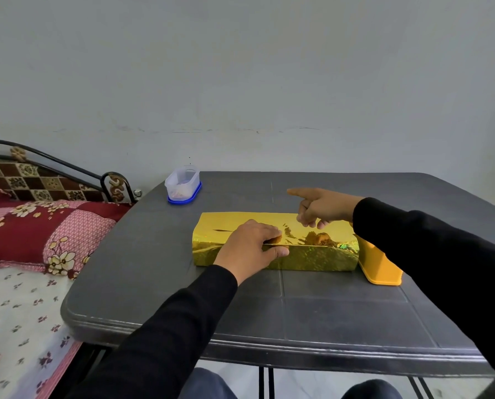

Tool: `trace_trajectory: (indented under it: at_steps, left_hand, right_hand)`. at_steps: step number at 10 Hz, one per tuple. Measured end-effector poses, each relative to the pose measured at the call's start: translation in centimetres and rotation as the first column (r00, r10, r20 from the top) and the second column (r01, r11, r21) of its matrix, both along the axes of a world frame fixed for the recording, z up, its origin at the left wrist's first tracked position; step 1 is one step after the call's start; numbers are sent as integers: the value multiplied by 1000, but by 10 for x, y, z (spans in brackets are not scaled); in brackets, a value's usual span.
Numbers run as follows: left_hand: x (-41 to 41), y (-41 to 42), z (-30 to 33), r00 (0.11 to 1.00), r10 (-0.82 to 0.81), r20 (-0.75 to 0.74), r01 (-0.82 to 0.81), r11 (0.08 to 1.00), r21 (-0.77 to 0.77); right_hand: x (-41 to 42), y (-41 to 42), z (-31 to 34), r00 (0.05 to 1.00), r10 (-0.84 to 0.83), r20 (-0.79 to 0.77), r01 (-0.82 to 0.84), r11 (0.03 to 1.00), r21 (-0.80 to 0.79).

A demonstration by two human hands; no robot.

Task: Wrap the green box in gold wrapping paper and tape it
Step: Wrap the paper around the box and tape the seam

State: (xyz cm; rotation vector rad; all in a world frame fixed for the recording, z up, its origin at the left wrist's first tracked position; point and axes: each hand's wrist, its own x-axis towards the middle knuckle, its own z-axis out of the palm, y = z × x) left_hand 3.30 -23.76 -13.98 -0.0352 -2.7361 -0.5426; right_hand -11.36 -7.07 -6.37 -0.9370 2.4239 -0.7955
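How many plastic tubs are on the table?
2. A clear tub with a blue lid sits at the table's far left corner; a yellow tub sits right of the gold-wrapped box.

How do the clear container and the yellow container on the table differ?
The clear container is see-through with a blue base; the yellow container is opaque and one colour. The clear container stands alone at the far left corner of the table; the yellow container sits right beside the gold-wrapped box, partly hidden by the right sleeve. The clear one shows something inside; the yellow one's contents cannot be seen. Both look like plastic.
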Motion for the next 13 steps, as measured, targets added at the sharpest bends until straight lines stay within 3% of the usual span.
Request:
trace_trajectory:
  at_steps: [4,11,13]
  left_hand:
    - [-1,0,-1,1000,-12,-18,12,1000,-15]
    - [0,1,-1,1000,-2,-12,2,1000,-2]
    - [-1,0,-2,1000,1,-1,-1,1000,19]
  right_hand:
    - [-6,5,-10,998,-62,13,61,993,100]
    - [1,1,-10,994,-30,-104,53,970,235]
    - [9,6,2,982,-180,-60,189,958,217]
